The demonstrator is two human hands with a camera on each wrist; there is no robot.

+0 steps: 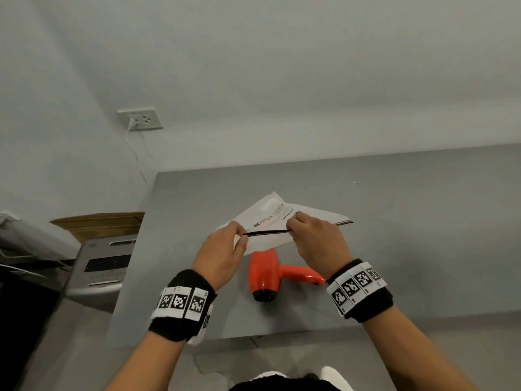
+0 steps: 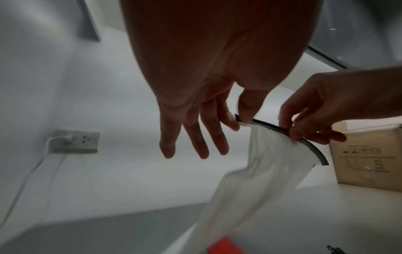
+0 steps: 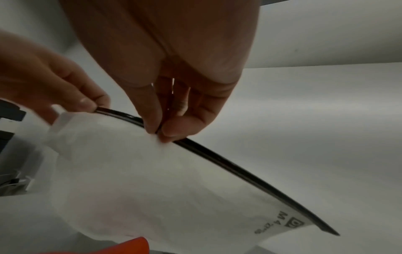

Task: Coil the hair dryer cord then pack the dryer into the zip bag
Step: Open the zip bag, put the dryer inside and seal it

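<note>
A white zip bag (image 1: 267, 218) with a black zip strip (image 1: 266, 232) and printed warning text is lifted over the grey table (image 1: 423, 221). My left hand (image 1: 239, 238) pinches the strip's left end between thumb and forefinger, its other fingers straight (image 2: 239, 120). My right hand (image 1: 293, 222) pinches the strip further right (image 3: 159, 132). The bag (image 3: 152, 180) hangs below the strip (image 3: 239, 171). An orange hair dryer (image 1: 267, 273) lies on the table just beneath my hands, nozzle toward me, handle to the right. Its cord is not visible.
A wall socket (image 1: 141, 118) with a white plug and cable sits on the wall at left. A cardboard box (image 1: 98, 224) and a grey appliance (image 1: 104, 266) stand left of the table. The table's front edge (image 1: 253, 337) is close to me.
</note>
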